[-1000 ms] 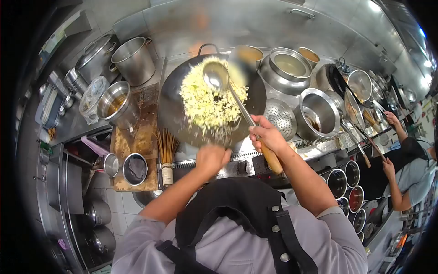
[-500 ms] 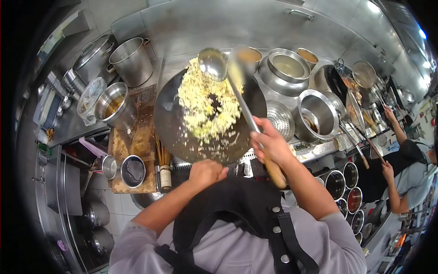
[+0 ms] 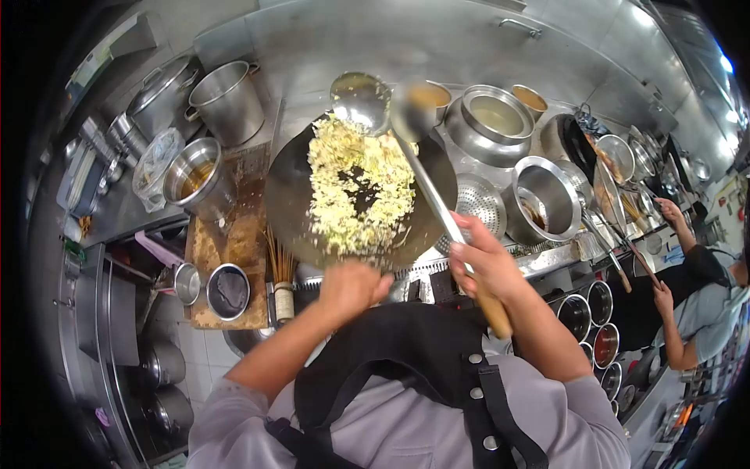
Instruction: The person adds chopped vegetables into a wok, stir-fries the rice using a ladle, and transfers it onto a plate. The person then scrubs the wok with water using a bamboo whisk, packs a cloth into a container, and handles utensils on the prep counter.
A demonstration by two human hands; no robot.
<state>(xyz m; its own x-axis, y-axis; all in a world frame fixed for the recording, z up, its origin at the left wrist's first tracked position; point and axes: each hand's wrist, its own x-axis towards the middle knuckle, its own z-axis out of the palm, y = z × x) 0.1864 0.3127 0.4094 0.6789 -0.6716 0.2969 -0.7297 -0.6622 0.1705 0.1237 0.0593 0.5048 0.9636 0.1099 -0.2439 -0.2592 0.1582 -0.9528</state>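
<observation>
A dark wok (image 3: pixel 287 191) stands before me with a ring of yellowish fried rice (image 3: pixel 328 168) in it, its dark bottom showing through the middle. My left hand (image 3: pixel 351 291) is closed at the wok's near edge, apparently gripping it; what lies under the fingers is hidden. My right hand (image 3: pixel 491 266) wraps round the wooden-handled ladle (image 3: pixel 432 194), whose shaft slants up to the left. The ladle's metal bowl is over the far side of the rice. Beside it is a blurred dark patch I cannot make out.
A perforated strainer (image 3: pixel 474 205) and a deep metal pot (image 3: pixel 519 176) stand to the right. Left are a wooden board (image 3: pixel 209 262), a pot of brown liquid (image 3: pixel 193 173) and a bamboo brush (image 3: pixel 283 273). Another person (image 3: pixel 699 305) works at far right.
My right hand has shifted right and towards me with the ladle handle. The ladle bowl is slightly farther up and left. My left hand has moved slightly forward, and the rice has spread differently.
</observation>
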